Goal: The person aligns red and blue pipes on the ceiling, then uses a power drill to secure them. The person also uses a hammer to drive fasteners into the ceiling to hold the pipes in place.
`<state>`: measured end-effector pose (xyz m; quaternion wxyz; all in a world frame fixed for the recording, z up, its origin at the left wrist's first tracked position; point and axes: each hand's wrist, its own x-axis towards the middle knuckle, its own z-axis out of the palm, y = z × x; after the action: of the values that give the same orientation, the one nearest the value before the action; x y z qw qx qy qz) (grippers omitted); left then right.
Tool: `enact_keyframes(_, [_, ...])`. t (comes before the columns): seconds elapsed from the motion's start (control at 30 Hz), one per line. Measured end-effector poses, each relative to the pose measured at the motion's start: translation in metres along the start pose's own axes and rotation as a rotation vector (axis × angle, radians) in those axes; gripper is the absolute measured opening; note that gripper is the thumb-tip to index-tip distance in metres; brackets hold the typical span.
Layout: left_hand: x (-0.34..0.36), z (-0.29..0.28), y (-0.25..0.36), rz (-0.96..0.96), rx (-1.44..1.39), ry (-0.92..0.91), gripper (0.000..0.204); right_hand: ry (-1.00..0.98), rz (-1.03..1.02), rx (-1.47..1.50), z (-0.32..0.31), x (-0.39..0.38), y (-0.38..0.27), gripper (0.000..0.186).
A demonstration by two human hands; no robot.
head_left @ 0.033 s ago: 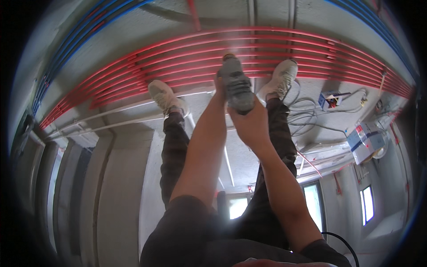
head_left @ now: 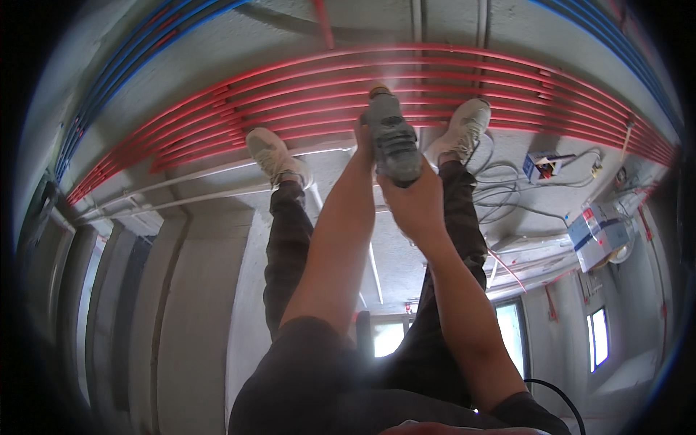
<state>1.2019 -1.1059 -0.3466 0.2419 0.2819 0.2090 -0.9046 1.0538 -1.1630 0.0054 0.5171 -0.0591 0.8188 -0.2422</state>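
A dark grey power drill (head_left: 395,141) is held out in front of me over a row of red pipes (head_left: 435,48). Its orange-tipped front end points away from me, and pale dust hangs in the air just beyond it. My left hand (head_left: 365,136) grips the drill's left side near the front, its fingers mostly hidden behind the body. At the rear end, my right hand (head_left: 417,206) is closed around the handle, which is largely out of sight. Any bit at the tip cannot be made out through the haze.
My feet in light shoes (head_left: 268,154) stand apart by the red pipes. On the right lie a coiled grey cable (head_left: 500,185), a small open box (head_left: 540,167) and a larger blue-and-white box (head_left: 594,235). White pipes (head_left: 188,194) run along the left.
The whole view has shifted slightly, with feet, pipes and drill appearing a little further right. Both hands keep their hold on the drill.
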Motion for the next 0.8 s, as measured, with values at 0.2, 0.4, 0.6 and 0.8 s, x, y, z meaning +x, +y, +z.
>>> enact_keyframes(0.2, [0.002, -0.005, -0.004, 0.002, -0.010, -0.002, 0.032, -0.010, -0.018, 0.042, 0.000, 0.003, 0.008, 0.025])
enact_keyframes(0.4, [0.000, -0.029, -0.001, -0.067, -0.080, -0.075, 0.030, -0.032, 0.039, -0.066, 0.004, -0.002, 0.003, 0.031])
enact_keyframes(0.6, [-0.051, 0.080, -0.047, -0.097, -0.350, -0.118, 0.032, 0.004, 0.082, -0.058, -0.036, -0.057, -0.018, 0.040])
enact_keyframes(0.8, [-0.132, 0.059, -0.077, 0.310, 0.705, 0.517, 0.023, -0.027, 0.059, -0.103, -0.052, -0.130, -0.027, 0.029])
